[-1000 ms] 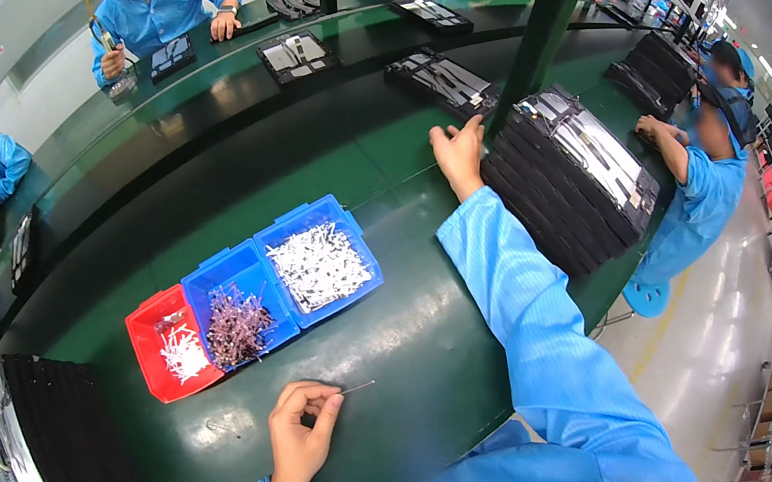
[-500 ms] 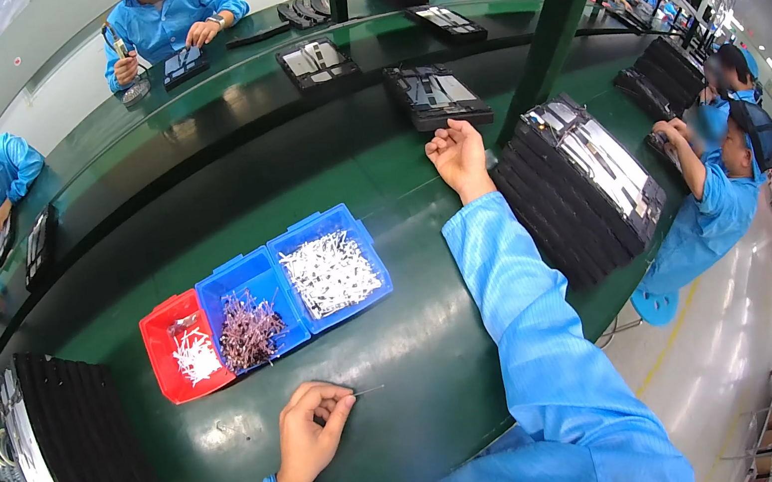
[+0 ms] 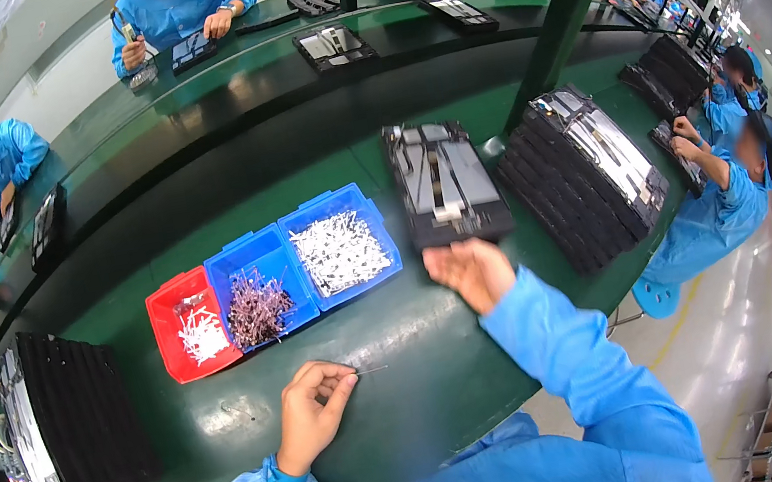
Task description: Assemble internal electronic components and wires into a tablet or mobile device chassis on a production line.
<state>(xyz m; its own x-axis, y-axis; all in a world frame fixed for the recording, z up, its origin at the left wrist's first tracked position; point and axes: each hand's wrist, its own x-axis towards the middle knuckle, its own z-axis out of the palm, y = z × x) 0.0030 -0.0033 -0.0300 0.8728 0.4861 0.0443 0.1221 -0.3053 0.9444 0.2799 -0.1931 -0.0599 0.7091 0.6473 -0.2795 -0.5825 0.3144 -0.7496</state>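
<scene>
"What fills the view?"
"A green counter [image 3: 421,336]. To the right is a leaning stack of black tablets [image 3: 564,187]; left of centre, two blue bins [image 3: 307,304] join a red bin [image 3: 169,336]."
"And the opened tablet [image 3: 447,181]?"
"Between bins and stack, just beyond the right hand [image 3: 477,272], the nearer one. Its long axis runs away from the wearer, far end angled slightly left."
"The fingers?"
"The right ones meet its near short edge; whether they grip, I cannot tell. The left hand [image 3: 317,408] pinches a thin metal rod [image 3: 372,370], its long axis crosswise, pointing right."
</scene>
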